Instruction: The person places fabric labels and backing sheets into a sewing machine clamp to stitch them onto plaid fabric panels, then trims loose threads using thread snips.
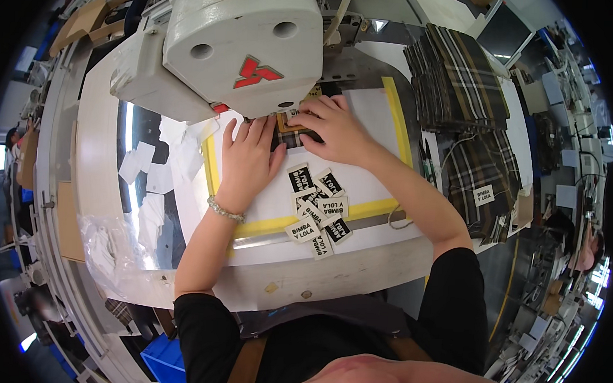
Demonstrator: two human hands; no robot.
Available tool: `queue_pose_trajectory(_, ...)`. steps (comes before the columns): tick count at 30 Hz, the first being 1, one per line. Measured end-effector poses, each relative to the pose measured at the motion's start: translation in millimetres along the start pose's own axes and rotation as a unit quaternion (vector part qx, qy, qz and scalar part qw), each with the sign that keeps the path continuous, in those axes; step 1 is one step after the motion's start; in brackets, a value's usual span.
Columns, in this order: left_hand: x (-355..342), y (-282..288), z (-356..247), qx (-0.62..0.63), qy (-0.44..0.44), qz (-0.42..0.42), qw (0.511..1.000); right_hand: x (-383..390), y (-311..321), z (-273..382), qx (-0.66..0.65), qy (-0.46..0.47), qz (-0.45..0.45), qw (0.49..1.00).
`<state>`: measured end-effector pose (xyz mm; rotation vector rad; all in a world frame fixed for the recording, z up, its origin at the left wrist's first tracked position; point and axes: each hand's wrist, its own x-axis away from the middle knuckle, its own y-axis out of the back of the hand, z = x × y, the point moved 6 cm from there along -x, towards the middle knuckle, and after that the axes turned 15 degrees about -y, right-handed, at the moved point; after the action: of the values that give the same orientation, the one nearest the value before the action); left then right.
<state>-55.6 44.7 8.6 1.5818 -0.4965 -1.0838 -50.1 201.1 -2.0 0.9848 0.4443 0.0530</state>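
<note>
Under the head of a white industrial sewing machine (247,47), a small piece of dark plaid fabric (291,139) lies on a white sheet. On the fabric sits a small tan frame (280,125) with a label inside it. My left hand (249,164) rests flat beside the fabric's left edge, fingers stretched out, fingertips near the frame. The curled fingers of my right hand (340,133) close over the frame's right part, index finger at the label and thumb lower down. Closer to me, several small black and cream fabric labels (312,213) lie in a loose heap.
Yellow tape (400,127) borders the white sheet. Stacked plaid pieces (459,78) stand at the right, with more plaid fabric (479,177) in front. Scissors (428,162) lie between. White paper scraps (179,153) and a clear plastic bag (108,252) are at left; a blue crate (165,362) sits below.
</note>
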Motion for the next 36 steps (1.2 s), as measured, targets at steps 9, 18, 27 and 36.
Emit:
queue_pose_trajectory(9, 3, -2, 2, 0.002, 0.002, -0.001, 1.0, 0, -2, 4, 0.078, -0.012, -0.032, 0.996)
queue_pose_trajectory(18, 3, -1, 2, 0.004, 0.004, -0.005, 1.0, -1, 2, 7, 0.091, -0.044, -0.064, 0.993)
queue_pose_trajectory(27, 2, -2, 3, -0.003, -0.005, -0.01, 1.0, 13, 9, 12, 0.079, 0.033, -0.052, 0.995)
queue_pose_trajectory(36, 3, -3, 3, 0.009, 0.005, -0.008, 1.0, 19, 13, 12, 0.186, 0.049, -0.1, 0.976)
